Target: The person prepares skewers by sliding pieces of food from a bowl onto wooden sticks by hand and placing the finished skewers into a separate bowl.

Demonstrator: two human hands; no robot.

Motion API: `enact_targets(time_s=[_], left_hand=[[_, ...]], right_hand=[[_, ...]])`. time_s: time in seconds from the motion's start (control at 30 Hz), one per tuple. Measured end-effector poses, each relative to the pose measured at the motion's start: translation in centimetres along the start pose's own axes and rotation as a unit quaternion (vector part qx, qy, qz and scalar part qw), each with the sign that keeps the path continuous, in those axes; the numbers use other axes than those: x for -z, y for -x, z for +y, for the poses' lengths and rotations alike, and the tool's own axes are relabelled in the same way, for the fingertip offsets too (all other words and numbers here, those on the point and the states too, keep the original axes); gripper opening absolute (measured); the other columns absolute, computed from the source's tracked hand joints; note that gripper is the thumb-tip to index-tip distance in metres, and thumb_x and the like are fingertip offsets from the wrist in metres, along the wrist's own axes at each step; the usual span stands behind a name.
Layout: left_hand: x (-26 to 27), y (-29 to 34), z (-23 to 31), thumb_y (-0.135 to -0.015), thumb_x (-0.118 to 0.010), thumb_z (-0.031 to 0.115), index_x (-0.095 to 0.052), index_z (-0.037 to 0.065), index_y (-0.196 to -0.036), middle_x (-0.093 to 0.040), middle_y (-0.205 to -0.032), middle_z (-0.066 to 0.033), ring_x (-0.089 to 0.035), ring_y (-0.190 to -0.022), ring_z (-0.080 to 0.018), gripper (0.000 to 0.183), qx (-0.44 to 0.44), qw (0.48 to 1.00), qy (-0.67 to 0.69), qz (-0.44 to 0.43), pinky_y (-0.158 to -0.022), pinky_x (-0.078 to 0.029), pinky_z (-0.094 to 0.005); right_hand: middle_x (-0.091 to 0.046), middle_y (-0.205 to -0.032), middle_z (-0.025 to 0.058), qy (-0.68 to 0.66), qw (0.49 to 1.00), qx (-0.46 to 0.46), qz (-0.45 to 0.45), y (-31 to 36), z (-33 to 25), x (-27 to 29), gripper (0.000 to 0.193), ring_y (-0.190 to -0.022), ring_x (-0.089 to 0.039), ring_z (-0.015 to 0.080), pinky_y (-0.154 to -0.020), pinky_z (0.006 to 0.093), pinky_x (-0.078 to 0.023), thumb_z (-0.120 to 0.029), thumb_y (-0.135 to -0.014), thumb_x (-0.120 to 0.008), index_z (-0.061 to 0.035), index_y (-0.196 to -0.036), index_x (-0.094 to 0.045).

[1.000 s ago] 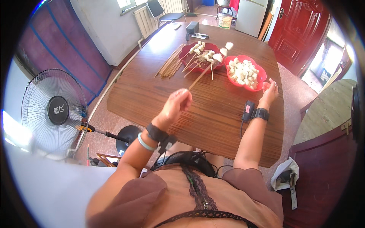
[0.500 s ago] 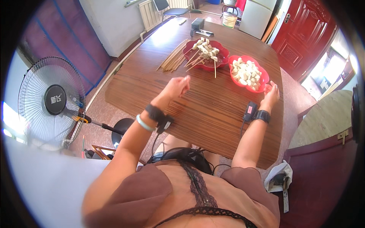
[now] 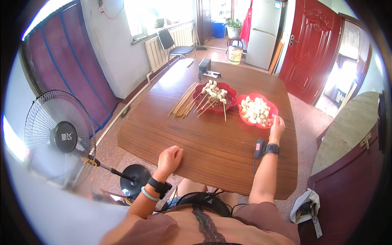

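Note:
My right hand [image 3: 277, 127] is closed at the near right rim of a bright red scalloped bowl [image 3: 241, 115], which is heaped with small pale chunks [image 3: 255, 109]. Its fingertips are partly hidden against the rim. My left hand [image 3: 170, 160] hovers by the table's near left edge, fingers curled in, with nothing visible in it. To the left of the bright bowl stands a darker red scalloped bowl [image 3: 231, 100]. Across it lie wooden skewers threaded with pale chunks [image 3: 214, 90], their bare ends over the near rim. A bundle of bare wooden skewers [image 3: 183, 101] lies left of that bowl.
All this stands on a brown wood-grain table [image 3: 196, 139]. A dark grey box-shaped device [image 3: 204, 65] sits toward the far end. Left of the table is a standing fan [image 3: 65, 136]; a chair [image 3: 179, 47] and a fridge [image 3: 263, 36] are beyond it.
My left hand has drawn back from near the skewers to the table's near edge. My right hand stays at the bright bowl's rim. The view has tilted upward.

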State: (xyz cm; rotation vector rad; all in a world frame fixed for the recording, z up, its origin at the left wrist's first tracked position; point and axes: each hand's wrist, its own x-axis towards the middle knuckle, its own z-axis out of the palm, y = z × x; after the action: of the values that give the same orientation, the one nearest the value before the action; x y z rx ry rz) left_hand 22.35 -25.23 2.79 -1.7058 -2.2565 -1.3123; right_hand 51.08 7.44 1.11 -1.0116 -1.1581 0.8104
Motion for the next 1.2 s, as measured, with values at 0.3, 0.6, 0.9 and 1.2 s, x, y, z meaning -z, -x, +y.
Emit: enact_targets(time_s=[0.3, 0.6, 0.9, 1.2], left_hand=[[0.2, 0.0, -0.1, -0.079, -0.054, 0.016, -0.054, 0.0, -0.069, -0.054, -0.067, -0.0179, -0.054, -0.065, -0.0341, 0.018, 0.014, 0.999, -0.021, -0.026, -0.058, -0.043, -0.0382], [0.0, -0.9, -1.0, -0.08, -0.053, 0.017, -0.054, 0.0, -0.071, -0.054, -0.067, -0.0184, -0.053, -0.065, -0.0354, 0.019, 0.028, 0.999, 0.004, -0.033, -0.058, -0.042, -0.0393], [0.9, -13.9, -10.2, -0.078, -0.057, 0.019, -0.06, -0.001, -0.082, -0.061, -0.072, -0.0119, -0.057, -0.066, -0.0199, 0.02, 0.052, 0.998, -0.019, -0.012, -0.061, -0.045, -0.0289], [-2.9, -22.6, -12.5, -0.076, -0.061, 0.029, -0.062, -0.004, -0.085, -0.06, -0.09, -0.0225, -0.058, -0.088, -0.0345, 0.034, 0.167, 0.967, -0.181, -0.068, -0.078, -0.045, -0.0388]], right_hand=[[-0.057, -0.066, 0.0089, 0.105, 0.988, 0.103, -0.055, 2.1, -0.4, -0.2, 0.016, -0.057, -0.056, 0.0157, -0.055, 0.028, -0.045, -0.014, -0.083, -0.05, 0.0, -0.084, -0.057], [-0.061, -0.084, 0.0117, 0.156, 0.971, 0.145, -0.111, 7.0, -3.5, -0.3, 0.013, -0.079, -0.059, 0.0216, -0.07, 0.0302, -0.046, -0.007, -0.079, -0.052, -0.0005, -0.09, -0.057], [-0.06, -0.086, 0.0082, 0.136, 0.972, 0.159, -0.107, 8.5, -2.8, -0.4, 0.014, -0.079, -0.058, 0.0154, -0.072, 0.0266, -0.046, 0.001, -0.08, -0.048, 0.0018, -0.091, -0.056], [-0.058, -0.075, 0.0044, 0.083, 0.987, 0.125, -0.064, 7.9, -2.4, -0.3, 0.014, -0.069, -0.055, 0.0107, -0.066, 0.0225, -0.046, 0.001, -0.08, -0.044, 0.002, -0.087, -0.056]])
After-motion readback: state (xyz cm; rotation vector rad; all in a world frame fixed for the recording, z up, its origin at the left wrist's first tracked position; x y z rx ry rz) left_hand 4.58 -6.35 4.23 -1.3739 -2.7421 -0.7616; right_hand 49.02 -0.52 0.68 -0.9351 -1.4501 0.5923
